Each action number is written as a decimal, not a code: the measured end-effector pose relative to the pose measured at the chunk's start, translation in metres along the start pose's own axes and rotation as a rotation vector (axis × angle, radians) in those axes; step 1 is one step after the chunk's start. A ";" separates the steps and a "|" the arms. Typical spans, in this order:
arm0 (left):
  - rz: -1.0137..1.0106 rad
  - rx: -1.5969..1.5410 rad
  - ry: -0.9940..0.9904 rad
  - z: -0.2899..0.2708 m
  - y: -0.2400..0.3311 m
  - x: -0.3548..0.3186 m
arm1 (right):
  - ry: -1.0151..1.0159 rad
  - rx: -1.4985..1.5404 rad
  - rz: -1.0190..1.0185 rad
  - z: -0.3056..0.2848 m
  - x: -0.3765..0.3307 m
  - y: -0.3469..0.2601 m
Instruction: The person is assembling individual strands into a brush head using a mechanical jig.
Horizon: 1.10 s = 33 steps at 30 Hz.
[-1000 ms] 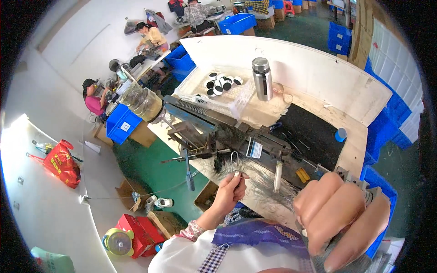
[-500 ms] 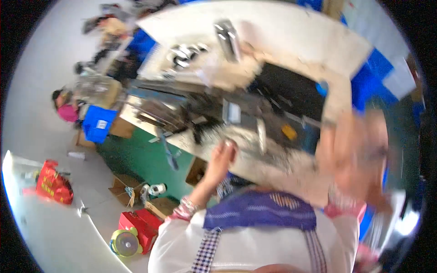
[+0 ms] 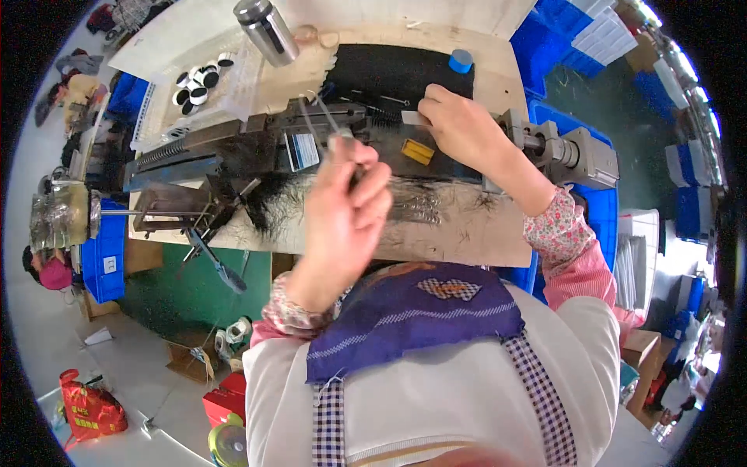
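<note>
My left hand is raised over the front of the bench with its fingers curled. From its fingertips rises a thin two-pronged metal tool, blurred, like tweezers or narrow scissors. My right hand is closed at the far side of the metal rail, by the black mat. A small pale flat strip sticks out from its fingertips. Just below that strip a yellow block lies on the rail. Left of it, near the tool, is a small white-and-blue card.
A motor with a shaft stands at the bench's right end. Behind are a steel flask, a blue round cap and a clear tray with black-and-white caps. Dark bristles litter the front edge, where a clamp handle hangs.
The view has swung toward the bench's right. My left hand has risen and now has the two-pronged tool. My right hand has come in from the right side to the rail.
</note>
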<state>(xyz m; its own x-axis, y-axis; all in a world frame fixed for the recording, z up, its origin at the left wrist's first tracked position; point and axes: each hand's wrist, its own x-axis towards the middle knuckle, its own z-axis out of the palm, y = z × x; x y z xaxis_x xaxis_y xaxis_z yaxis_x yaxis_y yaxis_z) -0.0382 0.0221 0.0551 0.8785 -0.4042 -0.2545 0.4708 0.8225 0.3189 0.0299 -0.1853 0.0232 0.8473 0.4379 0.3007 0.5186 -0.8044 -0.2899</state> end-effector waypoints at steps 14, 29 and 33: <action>0.264 1.201 -0.179 -0.060 0.012 -0.027 | -0.166 -0.364 0.102 0.024 0.066 0.026; 0.690 2.639 -0.293 -0.002 0.026 0.087 | 0.051 0.162 -0.299 0.002 0.020 0.021; 1.073 2.732 -0.413 -0.002 0.055 0.075 | 0.141 0.271 -0.359 0.016 0.037 0.005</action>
<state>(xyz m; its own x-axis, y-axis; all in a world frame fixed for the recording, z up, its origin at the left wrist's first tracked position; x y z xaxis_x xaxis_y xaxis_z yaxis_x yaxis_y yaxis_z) 0.0537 0.0379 0.0521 0.5815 -0.7154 0.3874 -0.7205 -0.6740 -0.1630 0.0659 -0.1665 0.0184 0.5949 0.5950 0.5404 0.8030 -0.4702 -0.3663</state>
